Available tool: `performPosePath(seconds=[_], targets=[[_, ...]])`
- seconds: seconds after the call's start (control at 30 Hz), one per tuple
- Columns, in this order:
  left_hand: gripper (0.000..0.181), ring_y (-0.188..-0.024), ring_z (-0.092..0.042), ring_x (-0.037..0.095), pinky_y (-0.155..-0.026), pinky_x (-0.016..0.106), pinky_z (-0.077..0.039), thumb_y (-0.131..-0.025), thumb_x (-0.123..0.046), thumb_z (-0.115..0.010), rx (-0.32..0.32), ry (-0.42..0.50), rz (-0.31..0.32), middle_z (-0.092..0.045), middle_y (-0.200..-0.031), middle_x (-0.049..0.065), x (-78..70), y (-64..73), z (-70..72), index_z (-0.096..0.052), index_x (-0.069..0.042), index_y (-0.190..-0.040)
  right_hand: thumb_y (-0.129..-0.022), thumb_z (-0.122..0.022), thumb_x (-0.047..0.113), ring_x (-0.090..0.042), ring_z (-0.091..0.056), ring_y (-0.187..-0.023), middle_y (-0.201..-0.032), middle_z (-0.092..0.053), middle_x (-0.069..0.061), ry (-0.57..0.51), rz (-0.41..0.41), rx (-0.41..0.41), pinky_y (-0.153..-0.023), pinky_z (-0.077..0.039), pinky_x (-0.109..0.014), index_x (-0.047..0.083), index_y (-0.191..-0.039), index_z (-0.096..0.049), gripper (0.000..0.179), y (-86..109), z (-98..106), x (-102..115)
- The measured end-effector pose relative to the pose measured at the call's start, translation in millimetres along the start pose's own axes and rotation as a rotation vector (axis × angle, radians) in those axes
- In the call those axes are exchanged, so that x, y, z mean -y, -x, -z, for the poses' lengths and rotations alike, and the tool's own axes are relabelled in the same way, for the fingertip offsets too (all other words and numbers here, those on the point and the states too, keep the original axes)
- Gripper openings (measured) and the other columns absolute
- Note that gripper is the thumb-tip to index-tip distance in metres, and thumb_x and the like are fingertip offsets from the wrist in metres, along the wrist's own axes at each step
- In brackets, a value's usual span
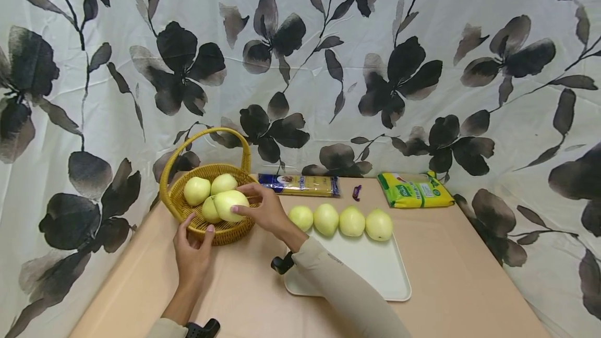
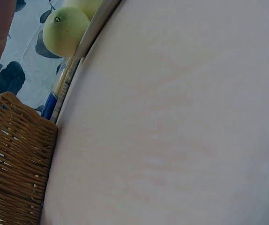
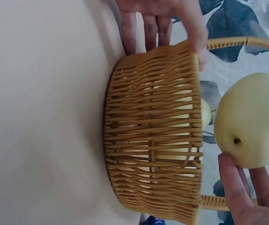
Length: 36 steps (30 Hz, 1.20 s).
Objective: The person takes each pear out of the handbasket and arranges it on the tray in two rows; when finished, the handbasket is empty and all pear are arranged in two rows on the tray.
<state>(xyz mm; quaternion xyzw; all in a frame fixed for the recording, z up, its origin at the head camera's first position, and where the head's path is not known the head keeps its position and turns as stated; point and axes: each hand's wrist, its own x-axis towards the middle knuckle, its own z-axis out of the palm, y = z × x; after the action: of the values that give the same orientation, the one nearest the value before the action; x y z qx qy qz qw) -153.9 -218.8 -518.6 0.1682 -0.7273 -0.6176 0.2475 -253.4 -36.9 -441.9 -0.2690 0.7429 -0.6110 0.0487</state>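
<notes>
My right hand (image 1: 267, 210) pinches a pale yellow-green pear (image 1: 231, 205) between thumb and fingers, above the near right part of the wicker basket (image 1: 235, 233). The right wrist view shows this pear raised over the rim. Three more pears lie in the basket, one (image 1: 196, 191) at the left, another (image 1: 224, 184) behind, and a third (image 1: 211, 210) partly hidden by the held one. With fairly straight fingers, my left hand (image 1: 193, 249) touches the basket's near left side, its thumb at the rim. Little of that hand shows in the left wrist view.
Right of the basket lies a white tray (image 1: 371, 270) with several pears (image 1: 352, 221) along its far edge. Behind stand a blue-and-yellow packet (image 1: 300, 185), a small purple wrapped sweet (image 1: 357, 192) and a green-and-yellow pack (image 1: 415, 190). The basket's tall handle (image 1: 206, 132) arches over it.
</notes>
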Motion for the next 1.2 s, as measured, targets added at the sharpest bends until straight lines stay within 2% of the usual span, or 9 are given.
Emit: performPosePath(seconds=[0.13,0.2,0.3,0.4,0.63,0.9,1.07,1.17,1.2], targets=[[0.068,-0.152,-0.035,0.041,-0.123,0.055,-0.04,-0.106,-0.023,-0.067,-0.004,-0.011,-0.007,-0.022,-0.167,0.018,1.8,-0.6,0.4,-0.036,-0.019,-0.166,-0.089,-0.089,0.024,-0.018,-0.072,-0.108,-0.124,-0.074,-0.003,0.008,-0.006,-0.031,-0.093,-0.058,-0.03,0.02,-0.132,-0.072,0.047,10.1,5.1,6.1],[0.068,-0.151,-0.037,0.04,-0.122,0.043,-0.043,-0.105,-0.022,-0.067,-0.005,0.0,-0.01,-0.023,-0.165,0.016,2.1,-0.5,0.3,-0.036,-0.019,-0.165,-0.088,-0.09,0.024,-0.019,-0.071,-0.108,-0.124,-0.073,-0.003,0.011,-0.014,-0.044,-0.093,-0.059,-0.03,0.021,-0.131,-0.072,0.046,15.6,8.4,9.3],[0.066,-0.149,-0.039,0.039,-0.115,0.021,-0.045,-0.105,-0.021,-0.067,-0.009,0.006,-0.018,-0.026,-0.162,0.015,1.9,0.0,0.1,-0.037,-0.018,-0.165,-0.087,-0.09,0.023,-0.02,-0.071,-0.108,-0.125,-0.073,-0.003,0.0,-0.028,-0.064,-0.089,-0.06,-0.031,0.022,-0.131,-0.072,0.047,24.1,14.0,12.7],[0.066,-0.149,-0.04,0.04,-0.108,0.011,-0.043,-0.105,-0.021,-0.068,-0.008,0.016,-0.023,-0.026,-0.161,0.016,1.6,0.6,0.1,-0.038,-0.017,-0.164,-0.087,-0.091,0.023,-0.023,-0.071,-0.11,-0.127,-0.074,-0.003,-0.016,-0.044,-0.077,-0.087,-0.061,-0.031,0.023,-0.13,-0.073,0.046,32.9,20.0,14.4],[0.067,-0.15,-0.039,0.043,-0.114,0.019,-0.043,-0.105,-0.022,-0.068,-0.005,0.008,-0.012,-0.025,-0.163,0.016,4.8,-0.7,0.9,-0.037,-0.018,-0.164,-0.087,-0.091,0.025,-0.027,-0.071,-0.113,-0.13,-0.073,-0.002,-0.015,-0.093,-0.118,-0.086,-0.061,-0.034,0.023,-0.13,-0.073,0.047,55.4,34.7,15.0],[0.067,-0.151,-0.038,0.043,-0.112,0.015,-0.043,-0.105,-0.022,-0.068,-0.002,0.013,-0.009,-0.024,-0.165,0.016,5.1,-0.2,1.5,-0.037,-0.017,-0.164,-0.087,-0.091,0.024,-0.028,-0.07,-0.113,-0.13,-0.073,-0.006,-0.016,-0.109,-0.149,-0.087,-0.061,-0.033,0.017,-0.131,-0.072,0.048,79.0,52.0,10.0],[0.067,-0.152,-0.037,0.041,-0.121,0.035,-0.043,-0.105,-0.024,-0.069,0.001,0.011,-0.014,-0.024,-0.164,0.015,1.8,1.7,1.3,-0.038,-0.017,-0.164,-0.087,-0.091,0.024,-0.029,-0.068,-0.117,-0.131,-0.072,-0.006,-0.001,-0.127,-0.144,-0.093,-0.06,-0.034,0.019,-0.129,-0.072,0.046,92.1,62.7,4.8],[0.067,-0.153,-0.036,0.039,-0.124,0.046,-0.041,-0.105,-0.026,-0.069,0.002,0.014,-0.011,-0.025,-0.164,0.014,0.5,1.9,0.7,-0.038,-0.018,-0.164,-0.087,-0.09,0.025,-0.027,-0.069,-0.114,-0.131,-0.072,-0.007,0.024,-0.143,-0.15,-0.092,-0.06,-0.035,0.019,-0.129,-0.072,0.046,99.2,69.1,0.5],[0.067,-0.153,-0.036,0.039,-0.124,0.046,-0.041,-0.105,-0.026,-0.068,0.004,0.013,-0.011,-0.024,-0.164,0.014,0.5,1.8,0.8,-0.038,-0.018,-0.164,-0.087,-0.09,0.025,-0.027,-0.069,-0.113,-0.131,-0.072,-0.007,0.034,-0.148,-0.153,-0.091,-0.059,-0.035,0.019,-0.129,-0.072,0.046,101.5,71.2,-1.3]])
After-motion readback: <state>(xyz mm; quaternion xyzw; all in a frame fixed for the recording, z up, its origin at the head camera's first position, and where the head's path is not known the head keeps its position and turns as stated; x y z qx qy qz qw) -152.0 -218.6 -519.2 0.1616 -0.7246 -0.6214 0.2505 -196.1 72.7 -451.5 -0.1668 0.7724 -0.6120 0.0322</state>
